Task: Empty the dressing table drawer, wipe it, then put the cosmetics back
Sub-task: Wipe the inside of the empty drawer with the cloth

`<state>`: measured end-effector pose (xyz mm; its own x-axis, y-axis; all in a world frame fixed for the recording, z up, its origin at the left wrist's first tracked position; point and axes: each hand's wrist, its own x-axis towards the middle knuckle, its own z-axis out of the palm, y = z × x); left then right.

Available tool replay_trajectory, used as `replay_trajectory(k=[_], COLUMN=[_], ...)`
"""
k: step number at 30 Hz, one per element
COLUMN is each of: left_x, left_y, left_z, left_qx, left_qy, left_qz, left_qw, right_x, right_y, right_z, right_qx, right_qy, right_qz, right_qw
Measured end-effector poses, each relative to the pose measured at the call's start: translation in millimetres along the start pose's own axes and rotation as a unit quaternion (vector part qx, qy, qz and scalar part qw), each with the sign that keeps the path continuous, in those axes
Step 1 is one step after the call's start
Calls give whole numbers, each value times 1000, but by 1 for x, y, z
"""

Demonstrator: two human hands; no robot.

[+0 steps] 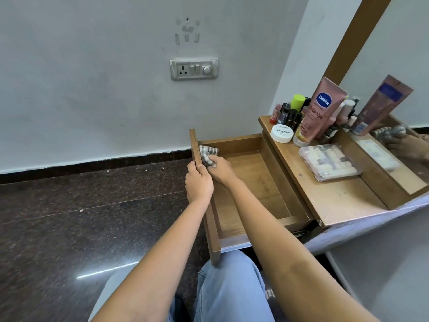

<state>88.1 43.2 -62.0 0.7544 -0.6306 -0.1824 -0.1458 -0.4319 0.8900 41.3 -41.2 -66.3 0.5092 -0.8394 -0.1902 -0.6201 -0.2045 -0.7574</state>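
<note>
The wooden drawer stands pulled out of the dressing table, and nothing lies inside it. My left hand grips the top edge of the drawer front panel. My right hand is inside the drawer at its far left corner, closed on a grey checked cloth pressed against the inner face of the front panel. On the table top stand a pink Vaseline tube, a white nail polish remover jar, several small bottles and a clear plastic box of cosmetics.
A mirror in a wooden frame leans at the back of the dressing table top. The dark stone floor spreads to the left. A switch panel sits on the grey wall. My jeans-clad knee is just below the drawer.
</note>
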Motion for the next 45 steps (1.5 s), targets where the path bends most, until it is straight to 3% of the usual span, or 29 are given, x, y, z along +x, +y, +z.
replay_trajectory(k=[6, 12, 17, 19, 21, 24, 27, 29, 34, 41, 45], left_x=[-1, -2, -3, -4, -5, -3, -2, -1, 1, 2, 1], left_y=[-1, 0, 1, 2, 2, 2, 0, 0, -1, -4, -4], left_z=[1, 1, 0, -1, -1, -1, 0, 1, 1, 3, 2], left_qx=[-5, -11, -15, -13, -12, -13, -18, -23, -21, -20, -26], left_qy=[-3, -8, -13, -15, -13, -11, -13, -11, -7, -1, 2], left_qz=[-7, -9, -10, -9, -6, -2, -1, -2, 1, -1, -7], left_qw=[1000, 1000, 1000, 1000, 1000, 1000, 1000, 1000, 1000, 1000, 1000], right_x=[-55, -100, -116, -110, -97, -65, -25, 4, 46, 42, 23], right_y=[11, 16, 25, 22, 15, 2, -13, -19, -16, -30, -22], right_z=[-12, -33, -54, -71, -88, -101, -102, -98, -56, -10, -11], right_qx=[56, 138, 72, 41, 74, 214, 65, -25, -111, -76, -51], right_qy=[-35, -130, -262, -270, -191, 14, 208, 258, 161, 19, -23], right_qz=[-16, 77, 96, 114, 136, 153, 100, 78, 103, 6, 36], right_qw=[998, 979, 958, 955, 969, 965, 971, 963, 975, 997, 998])
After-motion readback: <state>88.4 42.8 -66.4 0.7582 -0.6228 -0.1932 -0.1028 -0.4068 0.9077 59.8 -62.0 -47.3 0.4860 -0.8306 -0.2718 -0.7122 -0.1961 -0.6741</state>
